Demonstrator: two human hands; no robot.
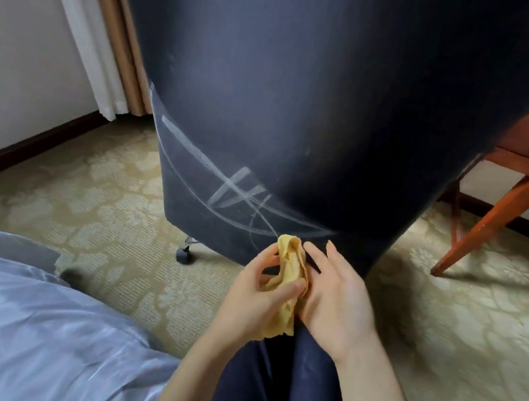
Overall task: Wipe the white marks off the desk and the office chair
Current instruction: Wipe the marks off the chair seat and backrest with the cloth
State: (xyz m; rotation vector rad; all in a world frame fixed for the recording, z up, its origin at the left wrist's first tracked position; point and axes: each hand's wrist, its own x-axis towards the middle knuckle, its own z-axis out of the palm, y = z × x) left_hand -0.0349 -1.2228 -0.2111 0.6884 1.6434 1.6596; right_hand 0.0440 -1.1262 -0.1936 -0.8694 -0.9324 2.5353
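The left hand point(259, 291) is pinching the yellow cloth point(291, 263), the right hand point(339, 299) lying flat against it, at 5 o'clock from the white marks point(233, 188) on the office chair point(290, 93). Soft and limp, it probably needs bunching.

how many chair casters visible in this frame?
1: a caster under the office chair, at its lower-left edge, on the carpet. Others may be hidden behind it.

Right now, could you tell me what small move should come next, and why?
Probably raise the cloth onto the marks on the chair and wipe: the left hand grips it just below them, and they show plainly.
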